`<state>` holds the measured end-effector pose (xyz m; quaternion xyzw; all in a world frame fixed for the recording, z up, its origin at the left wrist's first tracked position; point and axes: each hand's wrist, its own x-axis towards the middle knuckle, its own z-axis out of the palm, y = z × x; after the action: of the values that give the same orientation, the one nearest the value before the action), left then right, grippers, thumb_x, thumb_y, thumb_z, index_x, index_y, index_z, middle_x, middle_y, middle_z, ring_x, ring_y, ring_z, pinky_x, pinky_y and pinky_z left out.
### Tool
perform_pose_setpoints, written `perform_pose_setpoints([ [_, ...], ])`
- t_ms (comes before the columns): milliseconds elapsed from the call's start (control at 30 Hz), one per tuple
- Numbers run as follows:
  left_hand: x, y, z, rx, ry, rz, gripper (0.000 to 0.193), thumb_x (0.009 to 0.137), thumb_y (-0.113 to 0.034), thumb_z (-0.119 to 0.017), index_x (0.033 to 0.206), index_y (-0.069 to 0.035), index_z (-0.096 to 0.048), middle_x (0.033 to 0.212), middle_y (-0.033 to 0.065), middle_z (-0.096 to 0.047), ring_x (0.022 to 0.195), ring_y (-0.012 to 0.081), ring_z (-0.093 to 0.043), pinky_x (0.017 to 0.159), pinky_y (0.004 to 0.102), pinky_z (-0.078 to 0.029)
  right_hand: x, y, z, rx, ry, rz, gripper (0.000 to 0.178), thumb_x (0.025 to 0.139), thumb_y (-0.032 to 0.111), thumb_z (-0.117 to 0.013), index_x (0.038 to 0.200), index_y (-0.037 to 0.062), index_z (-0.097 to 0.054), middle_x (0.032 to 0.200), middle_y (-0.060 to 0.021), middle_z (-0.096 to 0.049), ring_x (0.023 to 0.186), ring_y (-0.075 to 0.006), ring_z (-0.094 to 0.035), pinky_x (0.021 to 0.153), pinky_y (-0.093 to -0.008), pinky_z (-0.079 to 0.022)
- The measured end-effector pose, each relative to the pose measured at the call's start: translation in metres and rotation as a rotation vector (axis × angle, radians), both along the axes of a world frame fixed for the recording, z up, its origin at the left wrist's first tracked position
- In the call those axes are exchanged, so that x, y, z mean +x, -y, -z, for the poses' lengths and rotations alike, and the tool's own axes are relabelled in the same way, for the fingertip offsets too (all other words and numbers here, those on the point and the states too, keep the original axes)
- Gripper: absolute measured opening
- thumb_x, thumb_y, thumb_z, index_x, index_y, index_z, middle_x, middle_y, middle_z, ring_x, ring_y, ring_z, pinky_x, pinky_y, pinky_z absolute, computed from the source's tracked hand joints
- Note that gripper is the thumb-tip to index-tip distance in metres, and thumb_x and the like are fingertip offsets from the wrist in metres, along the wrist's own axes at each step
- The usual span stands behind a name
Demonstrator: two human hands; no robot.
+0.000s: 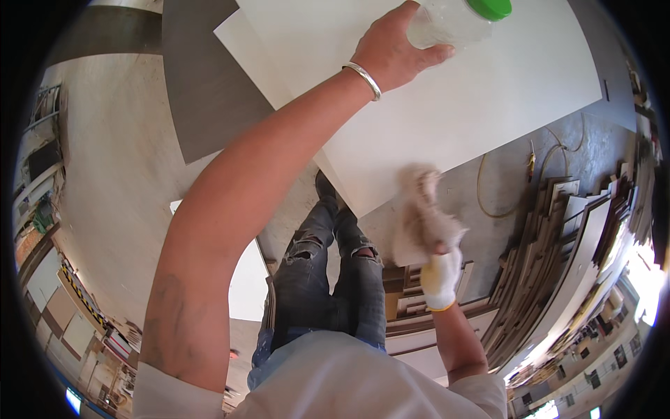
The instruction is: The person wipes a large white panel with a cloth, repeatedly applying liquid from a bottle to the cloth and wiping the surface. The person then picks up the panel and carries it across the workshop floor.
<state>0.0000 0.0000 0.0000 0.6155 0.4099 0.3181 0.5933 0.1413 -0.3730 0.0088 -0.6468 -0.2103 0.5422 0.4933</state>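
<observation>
My bare left hand [394,50] reaches across a large white panel [447,119] and is wrapped round a clear jar [453,26] with a green lid [490,7]. The jar is tilted, and the frame's upper edge cuts off part of the lid. In a white work glove with a yellow cuff, my right hand [442,278] grips a beige rag [427,216]. The rag is smeared by motion and hangs in front of the panel's near edge.
Dark grey boards [209,77] lie under the white panel. Stacked wood strips [544,265] fill the floor to the right, with a yellowish hose [481,188] and a screwdriver-like tool [531,162] beyond them. My legs [328,272] stand close to the panel's corner.
</observation>
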Motion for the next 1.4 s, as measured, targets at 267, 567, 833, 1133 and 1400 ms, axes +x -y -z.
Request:
perform_pose_setpoints([
  [267, -0.134, 0.040, -0.054, 0.325, -0.189, -0.359, 0.052, 0.084, -0.032, -0.087, 0.124, -0.003, -0.069, 0.120, 0.0102, -0.072, 0.111, 0.0205, -0.066, 0.099, 0.0334, -0.050, 0.002, -0.131, -0.068, 0.272, 1.369, -0.779, 0.052, 0.081, 0.016, -0.072, 0.132, 0.0046, -0.066, 0.143, -0.0124, -0.060, 0.145, -0.0431, -0.039, 0.119, -0.0624, -0.027],
  [567, -0.250, 0.214, -0.059, -0.045, -0.358, -0.987, 0.060, 0.085, -0.008, -0.083, 0.138, 0.001, -0.057, 0.134, 0.0128, -0.064, 0.123, 0.0240, -0.060, 0.107, 0.0400, -0.049, -0.020, -0.181, -0.027, 0.849, 0.888, -1.644, 0.047, 0.080, 0.027, -0.070, 0.125, 0.0114, -0.067, 0.130, -0.0068, -0.057, 0.130, -0.0355, -0.046, 0.109, -0.0580, -0.035],
  [833, -0.141, 0.285, -0.057, -0.185, -0.217, -1.447, 0.054, 0.091, -0.007, -0.074, 0.141, 0.002, -0.054, 0.139, 0.0139, -0.061, 0.129, 0.0249, -0.057, 0.111, 0.0389, -0.044, -0.084, -0.246, -0.015, 1.280, 0.604, -1.774, 0.041, 0.078, 0.024, -0.069, 0.111, -0.0007, -0.067, 0.121, -0.0112, -0.058, 0.120, -0.0316, -0.049, 0.112, -0.0445, -0.036],
  [1133, -0.048, 0.342, -0.043, -0.265, -0.134, -1.804, 0.060, 0.090, -0.005, -0.074, 0.144, 0.006, -0.051, 0.142, 0.0160, -0.059, 0.130, 0.0256, -0.056, 0.111, 0.0393, -0.044, -0.043, -0.316, -0.009, 1.422, 0.543, -1.991, 0.043, 0.086, 0.027, -0.068, 0.124, 0.0088, -0.065, 0.136, -0.0089, -0.057, 0.138, -0.0322, -0.045, 0.121, -0.0525, -0.029],
  [1400, -0.018, 0.359, -0.019, -0.349, -0.150, -1.822, 0.056, 0.089, -0.009, -0.075, 0.140, 0.004, -0.055, 0.138, 0.0152, -0.062, 0.129, 0.0246, -0.058, 0.110, 0.0378, -0.044, -0.139, -0.555, 0.018, 1.120, 1.178, -1.180, 0.027, 0.081, 0.013, -0.063, 0.108, 0.0163, -0.060, 0.107, -0.0099, -0.053, 0.106, -0.0353, -0.049, 0.091, -0.0515, -0.041],
])
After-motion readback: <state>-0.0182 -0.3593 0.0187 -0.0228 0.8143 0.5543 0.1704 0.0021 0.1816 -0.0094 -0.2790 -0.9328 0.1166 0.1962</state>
